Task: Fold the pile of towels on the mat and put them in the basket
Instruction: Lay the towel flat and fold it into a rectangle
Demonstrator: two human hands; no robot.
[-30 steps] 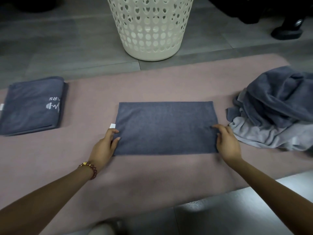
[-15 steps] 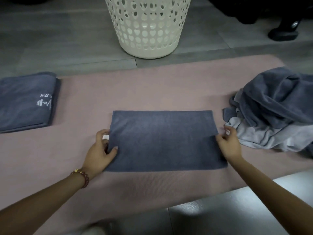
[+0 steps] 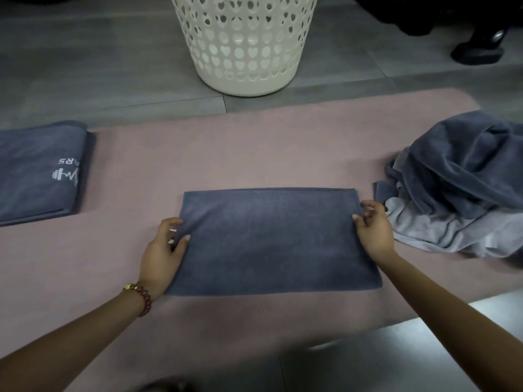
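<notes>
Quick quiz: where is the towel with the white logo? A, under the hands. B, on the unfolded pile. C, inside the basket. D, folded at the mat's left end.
D: the logo towel lies folded at the left end of the mat, apart from the basket and the pile; the left hand and right hand pinch a plain towel.

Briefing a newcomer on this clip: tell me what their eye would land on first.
A dark grey towel lies flat in the middle of the pink mat, the left hand and right hand pinching its short edges. Beyond it, on the floor, stands a cream basket with heart-shaped holes. A rumpled towel pile sits at the mat's right end, a folded logo towel at the left.
</notes>
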